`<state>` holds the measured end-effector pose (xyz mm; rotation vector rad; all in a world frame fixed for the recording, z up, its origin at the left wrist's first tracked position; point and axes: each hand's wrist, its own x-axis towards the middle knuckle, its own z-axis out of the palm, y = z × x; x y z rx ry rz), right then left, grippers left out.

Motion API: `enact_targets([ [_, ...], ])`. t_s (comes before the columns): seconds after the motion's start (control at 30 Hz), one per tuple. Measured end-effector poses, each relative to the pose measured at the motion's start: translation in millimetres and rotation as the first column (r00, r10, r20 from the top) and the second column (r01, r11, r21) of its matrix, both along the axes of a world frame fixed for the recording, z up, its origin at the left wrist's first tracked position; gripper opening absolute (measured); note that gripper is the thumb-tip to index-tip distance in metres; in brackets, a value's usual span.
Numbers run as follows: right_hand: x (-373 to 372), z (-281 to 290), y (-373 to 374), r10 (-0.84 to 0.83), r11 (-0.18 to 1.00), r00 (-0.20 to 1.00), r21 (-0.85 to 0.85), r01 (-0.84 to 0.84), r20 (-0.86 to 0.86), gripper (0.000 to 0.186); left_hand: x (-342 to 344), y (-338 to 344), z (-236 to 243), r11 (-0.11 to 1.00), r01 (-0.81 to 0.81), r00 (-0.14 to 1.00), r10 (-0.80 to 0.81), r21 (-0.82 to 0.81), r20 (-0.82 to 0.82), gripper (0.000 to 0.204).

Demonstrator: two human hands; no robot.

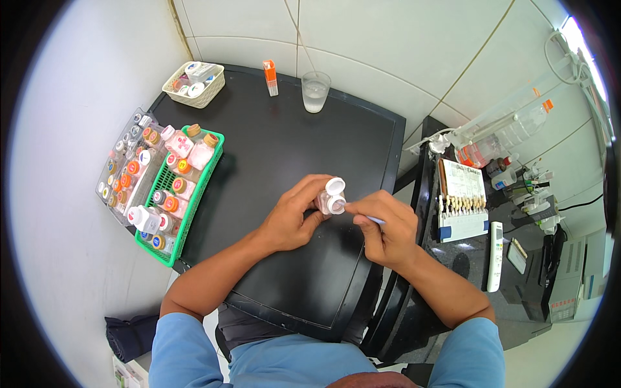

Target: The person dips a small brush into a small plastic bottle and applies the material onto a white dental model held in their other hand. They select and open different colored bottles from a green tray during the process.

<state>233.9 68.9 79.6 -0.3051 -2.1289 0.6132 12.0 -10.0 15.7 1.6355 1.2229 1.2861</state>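
Observation:
My left hand (294, 216) is closed around a small clear bottle (323, 202) over the middle right of the black table (284, 149). The bottle's white flip cap (334, 186) stands open, and its mouth is tilted towards me. In my right hand (393, 231) I pinch a thin tool with a pale lilac handle (375, 220). Its front end points at the bottle's mouth, mostly hidden by my fingers. Whether the tip is inside the bottle I cannot tell.
A green basket (208, 178) of small capped bottles stands at the left, beside a clear organizer (116, 139) of more bottles. Farther back are a cream basket (213, 90), an orange-topped packet (270, 77) and a glass of liquid (315, 94). On the right counter lie a tooth shade guide (462, 204) and a white remote (495, 258).

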Motion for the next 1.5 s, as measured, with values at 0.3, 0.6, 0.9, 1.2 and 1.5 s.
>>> enact_targets([
  [0.3, -0.4, -5.3, -0.7, -0.023, 1.000, 0.996, -0.008, 0.024, 0.089, 0.022, 0.1, 0.9, 1.3, 0.999, -0.026, 1.000, 0.026, 0.019, -0.004, 0.063],
  [0.6, -4.7, -10.2, -0.2, -0.046, 0.999, 0.995, 0.006, 0.046, 0.084, 0.021, 0.2, 1.1, -0.7, 0.997, -0.071, 0.997, 0.071, -0.006, 0.006, 0.064],
  [0.9, -2.5, -7.9, 1.1, -0.062, 0.998, 0.998, 0.032, 0.061, 0.031, 0.011, -0.6, 1.2, -6.9, 0.989, -0.148, 0.984, 0.149, 0.018, -0.094, 0.058],
  [1.2, -0.7, -10.0, -1.7, -0.030, 0.998, 0.990, -0.057, 0.038, 0.138, 0.013, 2.6, 2.3, -9.4, 0.975, -0.194, 0.969, 0.207, 0.106, -0.132, 0.059],
  [1.5, -0.5, 3.7, -4.1, 0.062, 0.993, 0.996, 0.098, -0.069, 0.065, 0.026, 0.6, -0.3, -16.0, 0.977, -0.145, 0.986, 0.156, 0.159, -0.061, 0.066],
])
